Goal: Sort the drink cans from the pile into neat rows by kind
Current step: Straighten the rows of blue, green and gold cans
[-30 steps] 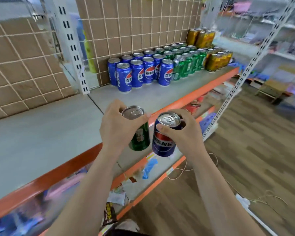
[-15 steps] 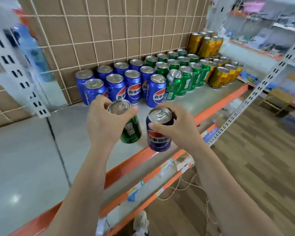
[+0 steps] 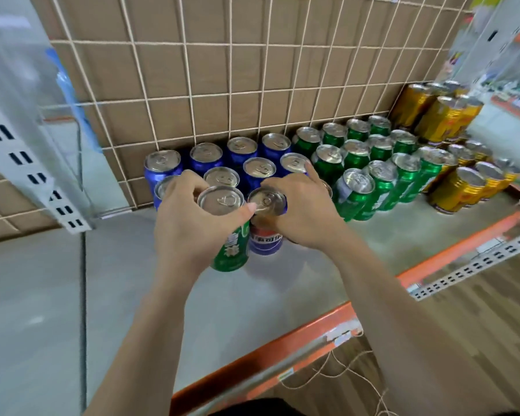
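Observation:
My left hand (image 3: 186, 223) grips a green can (image 3: 231, 247) by its upper part, held over the grey shelf (image 3: 282, 289). My right hand (image 3: 303, 214) grips a blue cola can (image 3: 266, 238) from above, right beside the green one. Both cans are just in front of the blue can rows (image 3: 243, 163) that stand against the wire grid. To the right stand the green can rows (image 3: 370, 163), with one front can leaning. Farther right are the gold can rows (image 3: 460, 181), some stacked at the back.
A wire grid over brown board (image 3: 222, 70) backs the shelf. A white slotted upright (image 3: 33, 172) stands at the left. The shelf has an orange front edge (image 3: 312, 325). Wooden floor (image 3: 478, 310) and loose string (image 3: 336, 373) lie below at the right.
Both hands have carried their cans forward over the shelf, up to the front of the blue rows. My view has moved closer and looks down more steeply.

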`<state>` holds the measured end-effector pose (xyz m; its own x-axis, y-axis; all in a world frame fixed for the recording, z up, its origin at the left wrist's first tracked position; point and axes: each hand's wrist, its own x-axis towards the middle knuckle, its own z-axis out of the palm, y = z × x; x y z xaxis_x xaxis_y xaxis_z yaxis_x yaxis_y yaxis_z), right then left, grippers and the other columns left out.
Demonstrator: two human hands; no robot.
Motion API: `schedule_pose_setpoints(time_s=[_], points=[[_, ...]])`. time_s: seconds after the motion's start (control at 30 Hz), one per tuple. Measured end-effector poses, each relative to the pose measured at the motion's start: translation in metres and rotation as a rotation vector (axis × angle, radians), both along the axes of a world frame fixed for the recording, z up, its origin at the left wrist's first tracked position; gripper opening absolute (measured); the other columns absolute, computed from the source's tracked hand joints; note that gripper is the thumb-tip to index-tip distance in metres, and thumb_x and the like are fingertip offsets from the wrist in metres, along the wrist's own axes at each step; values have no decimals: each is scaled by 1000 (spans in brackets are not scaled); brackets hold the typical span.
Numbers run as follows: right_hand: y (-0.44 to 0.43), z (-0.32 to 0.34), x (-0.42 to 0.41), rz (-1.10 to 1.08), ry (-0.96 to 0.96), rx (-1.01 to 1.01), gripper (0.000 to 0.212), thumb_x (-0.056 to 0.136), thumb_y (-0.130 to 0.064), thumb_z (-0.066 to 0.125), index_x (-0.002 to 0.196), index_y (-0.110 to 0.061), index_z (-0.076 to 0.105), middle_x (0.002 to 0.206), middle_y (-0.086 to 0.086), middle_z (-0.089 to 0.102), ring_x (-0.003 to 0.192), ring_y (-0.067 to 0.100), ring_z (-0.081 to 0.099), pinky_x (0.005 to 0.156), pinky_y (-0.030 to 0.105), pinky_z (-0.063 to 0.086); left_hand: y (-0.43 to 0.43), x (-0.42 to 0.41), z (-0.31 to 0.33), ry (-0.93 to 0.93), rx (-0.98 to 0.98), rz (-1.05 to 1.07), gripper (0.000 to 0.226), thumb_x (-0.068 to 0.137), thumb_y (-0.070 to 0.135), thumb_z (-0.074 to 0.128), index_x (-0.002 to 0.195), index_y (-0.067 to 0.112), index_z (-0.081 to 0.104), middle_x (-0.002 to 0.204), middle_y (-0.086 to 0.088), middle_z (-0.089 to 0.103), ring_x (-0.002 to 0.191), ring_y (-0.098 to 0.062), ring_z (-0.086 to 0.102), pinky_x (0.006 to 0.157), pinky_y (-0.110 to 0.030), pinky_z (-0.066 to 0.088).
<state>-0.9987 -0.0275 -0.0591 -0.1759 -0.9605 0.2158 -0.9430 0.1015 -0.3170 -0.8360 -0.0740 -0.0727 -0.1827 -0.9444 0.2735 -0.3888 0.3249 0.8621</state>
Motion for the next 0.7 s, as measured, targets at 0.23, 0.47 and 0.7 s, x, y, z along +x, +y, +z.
schedule_pose_setpoints(time_s=[0.23, 0.47, 0.7], points=[[-2, -1, -23, 180, -18, 0, 37, 68, -34, 72, 100, -17, 69, 96, 2, 69, 92, 28, 57, 85, 43, 41, 13, -11, 0, 1, -43, 62, 53, 54, 49, 82, 77, 17, 47, 75, 6, 50, 67, -10, 48, 55, -15, 35], [6, 6, -50, 389, 3, -130, 33, 79, -26, 68, 110, -17, 65, 114, 5, 64, 111, 25, 53, 111, 36, 7, 53, -44, 12, 17, -68, 208, 56, 53, 51, 84, 75, 15, 48, 77, 0, 57, 70, -14, 53, 57, -24, 42], [39, 17, -124, 418, -154, -269, 37, 81, -34, 61, 112, -14, 65, 113, 3, 65, 111, 20, 53, 112, 34, 11, 95, -114, 22, -21, -78, 245, 57, 50, 59, 79, 78, 17, 51, 79, 1, 59, 75, -17, 57, 62, -34, 47]])
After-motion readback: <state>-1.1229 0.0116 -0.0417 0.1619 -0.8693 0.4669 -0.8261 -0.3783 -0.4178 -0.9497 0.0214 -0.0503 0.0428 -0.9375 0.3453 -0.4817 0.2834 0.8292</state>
